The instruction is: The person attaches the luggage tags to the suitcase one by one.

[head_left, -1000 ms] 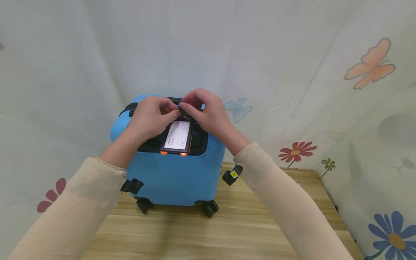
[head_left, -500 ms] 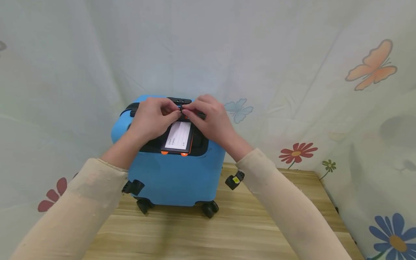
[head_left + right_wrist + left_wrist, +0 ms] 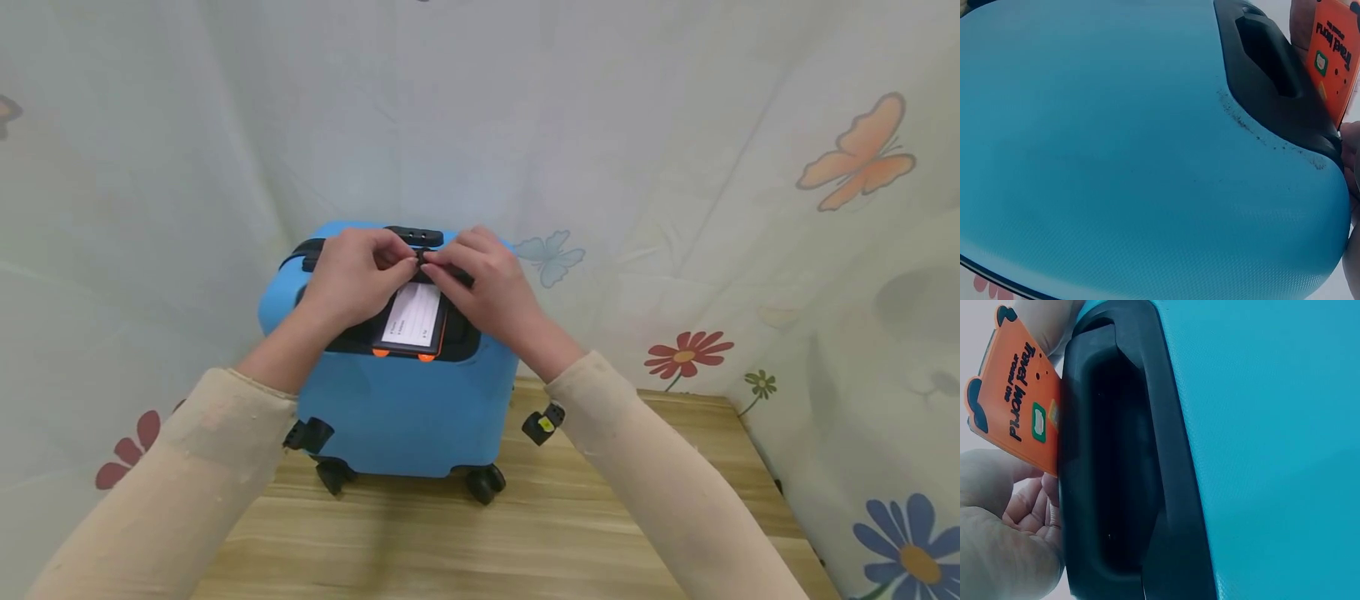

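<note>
A small blue suitcase [image 3: 405, 417] stands on its wheels. Against the black handle panel [image 3: 459, 333] at its top leans a luggage tag [image 3: 411, 315], its white card facing up in the head view. The tag's orange back [image 3: 1022, 394], printed "Travel World", shows in the left wrist view. Above the tag, a small black strap [image 3: 422, 253] is pinched between thumb and finger of my left hand [image 3: 348, 275]. My right hand [image 3: 483, 279] pinches the same strap from the other side. Fingertips cover most of the strap, so how it is looped cannot be seen.
The suitcase stands on a wood-grain surface [image 3: 600, 517]. A pale curtain [image 3: 645, 208] with printed butterflies and flowers hangs behind and at the sides. A black combination lock [image 3: 415, 236] sits on the suitcase's top behind the hands.
My right hand has come slightly down and its fingers have drawn together, uncovering the lock. The left hand has barely moved. Suitcase and tag stay in place.
</note>
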`<state>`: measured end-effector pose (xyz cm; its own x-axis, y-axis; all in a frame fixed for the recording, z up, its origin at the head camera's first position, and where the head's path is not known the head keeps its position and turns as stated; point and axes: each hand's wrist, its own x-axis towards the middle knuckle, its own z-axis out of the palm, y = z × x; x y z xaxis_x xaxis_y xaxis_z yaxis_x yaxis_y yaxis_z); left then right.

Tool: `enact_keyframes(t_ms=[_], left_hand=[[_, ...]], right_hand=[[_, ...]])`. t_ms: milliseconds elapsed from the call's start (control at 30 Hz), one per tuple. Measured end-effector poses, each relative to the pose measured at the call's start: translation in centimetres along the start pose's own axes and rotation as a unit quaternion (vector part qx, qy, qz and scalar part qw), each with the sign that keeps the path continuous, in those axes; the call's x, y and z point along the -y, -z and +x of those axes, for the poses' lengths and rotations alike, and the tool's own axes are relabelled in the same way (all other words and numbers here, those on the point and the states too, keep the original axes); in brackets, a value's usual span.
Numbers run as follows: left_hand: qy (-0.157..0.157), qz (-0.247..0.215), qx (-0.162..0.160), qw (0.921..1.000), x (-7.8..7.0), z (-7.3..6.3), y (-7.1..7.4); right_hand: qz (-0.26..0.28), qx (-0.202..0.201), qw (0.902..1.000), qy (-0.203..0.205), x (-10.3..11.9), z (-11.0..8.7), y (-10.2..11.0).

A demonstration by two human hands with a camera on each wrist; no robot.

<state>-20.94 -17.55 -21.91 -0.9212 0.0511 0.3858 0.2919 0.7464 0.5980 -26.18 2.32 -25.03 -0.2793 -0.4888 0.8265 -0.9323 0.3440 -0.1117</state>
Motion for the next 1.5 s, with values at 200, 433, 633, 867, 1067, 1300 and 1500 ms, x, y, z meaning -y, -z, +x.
enact_keyframes(t_ms=[200,433,633,867,1067,1300,1500], left_hand=[[0.000,0.005,0.003,1.0000,0.0,0.1,0.0],[-0.013,0.010,0.001,0.9999,-0.1,-0.1,0.0],[-0.017,0.019,-0.001,0.9997,-0.1,-0.2,0.1],[-0.023,0.023,0.003,0.9995,-0.1,-0.1,0.1],[-0.023,0.021,0.006,0.9995,0.0,-0.1,0.1],[-0.024,0.017,0.010,0.9995,0.3,0.0,0.2],[-0.025,0.011,0.017,0.9995,0.4,0.0,0.2]], right_hand=[[-0.005,0.001,1.0000,-0.003,0.0,-0.1,0.0],[-0.019,0.018,0.9996,-0.010,0.2,0.1,0.3],[-0.033,0.102,0.9942,-0.009,0.7,1.5,1.6],[0.024,0.164,0.9829,-0.080,0.6,3.0,2.5],[0.099,0.192,0.9556,-0.200,-0.2,3.7,2.6],[0.131,0.210,0.9431,-0.221,-1.0,4.0,2.6],[0.163,0.218,0.9298,-0.248,-1.1,4.1,2.5]])
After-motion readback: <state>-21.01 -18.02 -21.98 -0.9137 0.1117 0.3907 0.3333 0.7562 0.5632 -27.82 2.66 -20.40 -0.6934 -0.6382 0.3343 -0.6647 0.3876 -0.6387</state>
